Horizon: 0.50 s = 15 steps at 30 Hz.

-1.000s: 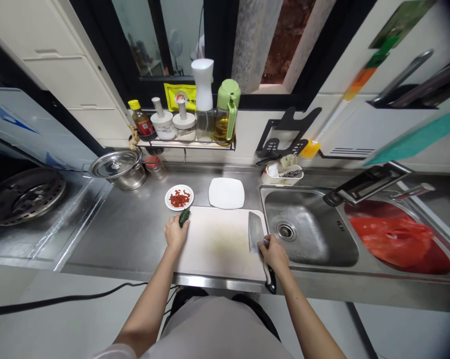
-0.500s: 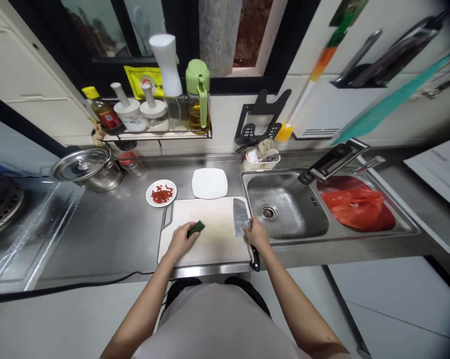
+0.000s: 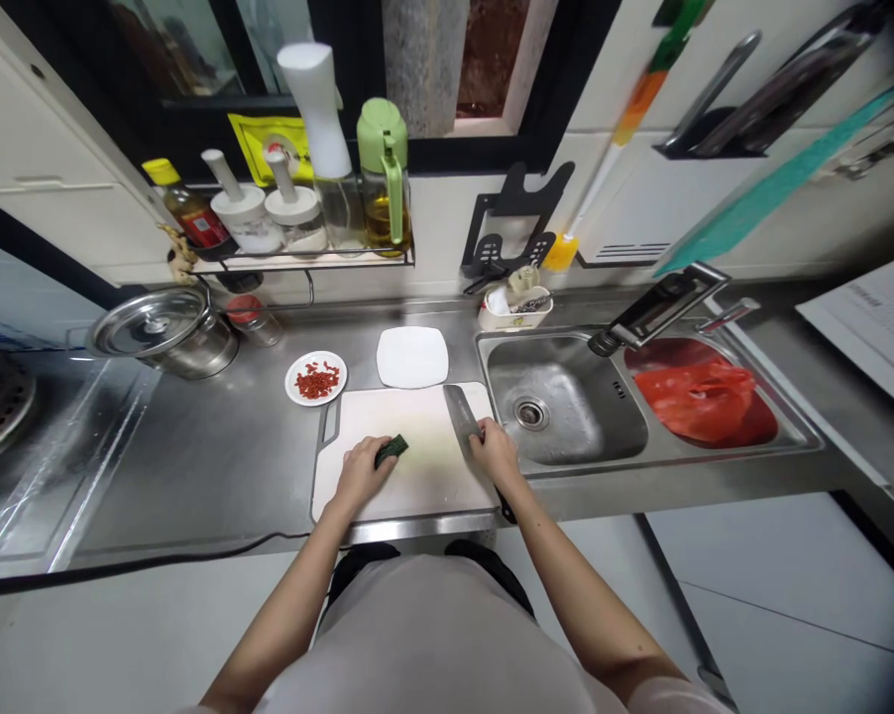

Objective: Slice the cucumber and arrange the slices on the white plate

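Note:
A white cutting board point(image 3: 424, 476) lies on the steel counter in front of me. My left hand point(image 3: 362, 473) is closed on a short dark green vegetable piece point(image 3: 391, 450), holding it on the board's left half. My right hand point(image 3: 495, 454) grips the handle of a cleaver point(image 3: 463, 416), whose blade is over the board's right edge, tip pointing away from me. The handle's dark end sticks out below my wrist.
A small plate of chopped red chili point(image 3: 315, 379) and an empty white square plate point(image 3: 412, 356) sit behind the board. A sink point(image 3: 566, 412) with a red basin point(image 3: 704, 402) lies to the right. A lidded pot point(image 3: 163, 330) and a condiment shelf point(image 3: 298, 260) are at the back left.
My left hand has carried the green piece from the board's far left corner to its middle left. My right hand has turned the cleaver slightly inward. The camera has shifted.

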Motion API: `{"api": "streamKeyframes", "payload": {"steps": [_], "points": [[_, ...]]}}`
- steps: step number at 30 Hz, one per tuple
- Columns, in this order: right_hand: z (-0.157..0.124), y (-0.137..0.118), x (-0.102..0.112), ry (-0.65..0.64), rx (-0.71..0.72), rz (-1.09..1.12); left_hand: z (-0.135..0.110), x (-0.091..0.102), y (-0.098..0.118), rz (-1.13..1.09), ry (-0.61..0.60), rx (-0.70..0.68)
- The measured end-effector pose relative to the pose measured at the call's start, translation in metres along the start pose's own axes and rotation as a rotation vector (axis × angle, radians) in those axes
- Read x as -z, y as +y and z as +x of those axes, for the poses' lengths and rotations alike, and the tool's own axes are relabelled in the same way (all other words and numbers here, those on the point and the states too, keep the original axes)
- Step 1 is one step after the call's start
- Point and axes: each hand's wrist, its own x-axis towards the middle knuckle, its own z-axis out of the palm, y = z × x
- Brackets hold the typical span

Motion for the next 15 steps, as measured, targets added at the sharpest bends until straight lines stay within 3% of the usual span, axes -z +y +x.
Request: {"api": "streamKeyframes", "payload": {"steps": [8, 15], "points": [[-0.01, -0.019, 0.002, -0.021, 0.03, -0.109, -0.004, -0.008, -0.005, -0.106, 0.125, -0.133], [-0.017, -0.027, 0.007, -0.098, 0.046, -0.151, -0.005, -0.013, -0.005, -0.129, 0.16, -0.191]]}}
